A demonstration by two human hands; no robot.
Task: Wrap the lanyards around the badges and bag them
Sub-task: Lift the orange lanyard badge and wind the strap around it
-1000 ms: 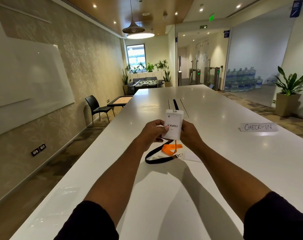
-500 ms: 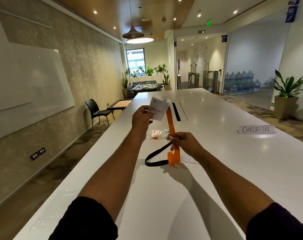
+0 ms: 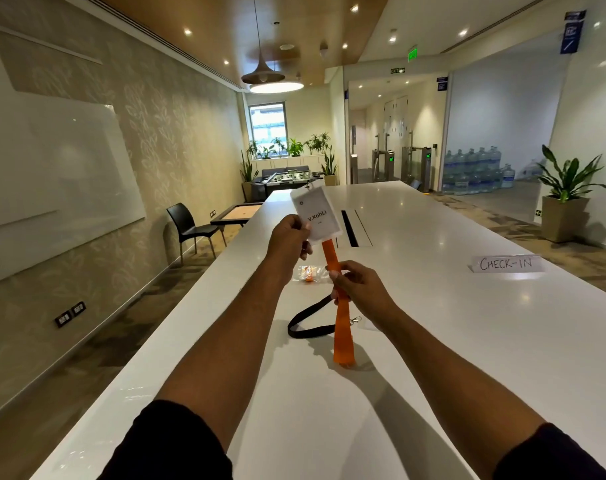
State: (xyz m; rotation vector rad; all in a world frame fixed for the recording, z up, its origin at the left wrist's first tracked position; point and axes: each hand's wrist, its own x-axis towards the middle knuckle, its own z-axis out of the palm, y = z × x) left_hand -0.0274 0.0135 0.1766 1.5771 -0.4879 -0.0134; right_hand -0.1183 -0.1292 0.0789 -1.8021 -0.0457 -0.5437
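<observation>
A person stands at a long white surface [image 3: 433, 341], both arms out in dark sleeves. The left hand [image 3: 289, 242] is raised above the surface w/ fingers curled, thumb and fingertips pinching the lower left edge of a white badge [image 3: 317, 213] printed "V.KohLi"; the badge is held up, tilted a bit to the left, its face toward the camera. An orange lanyard [image 3: 341, 317] drops from behind the badge's bottom edge and runs down through the right hand [image 3: 358, 289], which sits lower and nearer the camera, fingers closed round the strap approx. midway along its visible length. Below that grip the strap hangs straight; its looped end appears to reach the surface, though contact can't be confirmed. A black lanyard [image 3: 308, 320] lies in a loop on the surface just behind the orange strap, w/ a small metal clip [image 3: 356, 319] showing beside the right wrist. A clear bag [image 3: 310, 273] w/ something orange inside lies on the surface btwn the two hands, farther back. Off to the right, well apart, a folded white sign [image 3: 506, 264] hand-lettered "CHECK-IN" stands on the surface. A dark slot [image 3: 349, 228] is cut into the surface just beyond the badge. A black chair [image 3: 190, 226] stands on the floor at left.
</observation>
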